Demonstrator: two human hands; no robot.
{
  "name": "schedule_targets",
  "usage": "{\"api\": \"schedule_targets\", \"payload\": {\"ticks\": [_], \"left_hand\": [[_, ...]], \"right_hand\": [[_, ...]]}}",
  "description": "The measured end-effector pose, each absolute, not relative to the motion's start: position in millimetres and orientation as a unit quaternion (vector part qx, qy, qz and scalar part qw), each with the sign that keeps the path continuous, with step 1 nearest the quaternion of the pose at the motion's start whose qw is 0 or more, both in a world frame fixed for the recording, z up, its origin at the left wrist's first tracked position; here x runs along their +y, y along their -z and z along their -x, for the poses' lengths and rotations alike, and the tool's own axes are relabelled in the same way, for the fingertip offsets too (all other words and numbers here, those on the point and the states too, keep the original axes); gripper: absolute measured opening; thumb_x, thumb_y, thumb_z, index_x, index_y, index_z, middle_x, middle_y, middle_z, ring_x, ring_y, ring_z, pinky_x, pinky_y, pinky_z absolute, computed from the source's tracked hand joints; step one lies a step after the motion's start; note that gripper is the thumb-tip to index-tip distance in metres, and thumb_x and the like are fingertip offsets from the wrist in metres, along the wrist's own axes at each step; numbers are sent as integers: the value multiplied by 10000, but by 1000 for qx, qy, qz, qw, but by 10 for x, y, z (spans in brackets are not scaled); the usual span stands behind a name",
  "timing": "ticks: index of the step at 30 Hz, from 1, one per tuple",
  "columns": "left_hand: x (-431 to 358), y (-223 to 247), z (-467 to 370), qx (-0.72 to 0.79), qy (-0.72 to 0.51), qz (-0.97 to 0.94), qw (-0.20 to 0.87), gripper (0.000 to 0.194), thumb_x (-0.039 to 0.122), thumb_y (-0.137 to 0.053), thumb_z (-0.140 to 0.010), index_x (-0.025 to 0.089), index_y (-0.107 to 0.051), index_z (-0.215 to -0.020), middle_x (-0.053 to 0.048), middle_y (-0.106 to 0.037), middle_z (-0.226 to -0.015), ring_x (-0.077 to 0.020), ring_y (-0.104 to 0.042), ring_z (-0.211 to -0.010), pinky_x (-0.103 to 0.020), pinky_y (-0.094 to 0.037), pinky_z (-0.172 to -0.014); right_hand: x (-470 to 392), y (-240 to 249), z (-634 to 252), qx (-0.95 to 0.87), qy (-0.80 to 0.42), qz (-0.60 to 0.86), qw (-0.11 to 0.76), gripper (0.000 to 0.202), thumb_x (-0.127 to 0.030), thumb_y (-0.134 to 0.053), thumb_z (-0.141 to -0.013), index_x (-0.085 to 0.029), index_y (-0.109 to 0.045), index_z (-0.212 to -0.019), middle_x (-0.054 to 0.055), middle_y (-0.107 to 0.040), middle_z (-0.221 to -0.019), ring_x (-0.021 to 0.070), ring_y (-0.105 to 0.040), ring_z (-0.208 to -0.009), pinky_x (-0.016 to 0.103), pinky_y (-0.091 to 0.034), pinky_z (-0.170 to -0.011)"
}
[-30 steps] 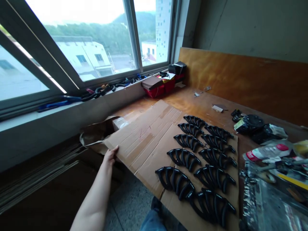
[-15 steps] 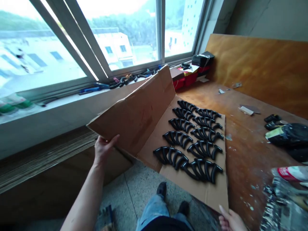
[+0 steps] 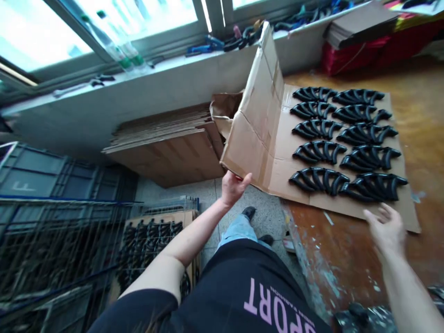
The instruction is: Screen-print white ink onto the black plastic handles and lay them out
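Resting on the counter (image 3: 347, 266), the cardboard sheet (image 3: 283, 150) is folded up at its left flap (image 3: 255, 122), black curved parts (image 3: 366, 159) borne on the rest. The flap is clamped by the left hand (image 3: 233, 188); the right hand (image 3: 387, 226), fingers parted, is now drawn off the near corner (image 3: 412, 221), leaving the lift seemingly one-handed.

The raised brown cardboard flap (image 3: 255, 120) walls off the left side of the rows of glossy black curved pieces (image 3: 364, 134); a red bundle (image 3: 364, 56) stands beyond them. Reddish-brown wooden tabletop (image 3: 335, 252) leaves the right hand (image 3: 386, 227) room at the near side, and the pieces lie open from above.
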State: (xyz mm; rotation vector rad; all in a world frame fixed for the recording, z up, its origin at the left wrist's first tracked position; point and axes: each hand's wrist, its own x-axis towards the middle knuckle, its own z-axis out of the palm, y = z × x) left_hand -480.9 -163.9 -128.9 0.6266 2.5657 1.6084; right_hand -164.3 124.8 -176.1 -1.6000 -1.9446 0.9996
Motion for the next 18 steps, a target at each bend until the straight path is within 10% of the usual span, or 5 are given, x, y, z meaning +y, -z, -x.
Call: {"api": "schedule_targets", "payload": {"ticks": [4, 9, 18], "left_hand": [[-1518, 1296, 4185, 818, -544, -160, 99, 374, 522, -662, -773, 186, -618, -930, -107, -699, -924, -177, -660, -767, -350, -538, -764], [-1446, 1369, 3693, 727, -560, -186, 352, 475, 580, -601, -803, 211, -645, -1099, -144, -598, -1284, -293, -541, -1221, -454, -499, -960], [-1316, 1547, 4765, 712, -582, -319, 229, 505, 392, -561, -874, 236, -486, -1348, -111, -623, -1203, -213, -611, -1026, -304, -563, -730]], "right_hand": [[24, 1094, 2611, -823, -473, 273, 160, 874, -558, -672, -784, -221, -298, -1498, 170, -446, -1465, 322, -550, -1234, 487, -500, -987], [-777, 663, 3250, -897, -334, 196, 216, 819, -370, -657, -830, -185, -255, -1519, 141, -350, -1534, 328, -439, -1343, 460, -449, -1053], [-406, 682, 2168, -909, -312, 137, 241, 672, -195, -520, -855, -189, -340, -1503, 73, -499, -1439, 244, -525, -1280, 384, -466, -1069]]}}
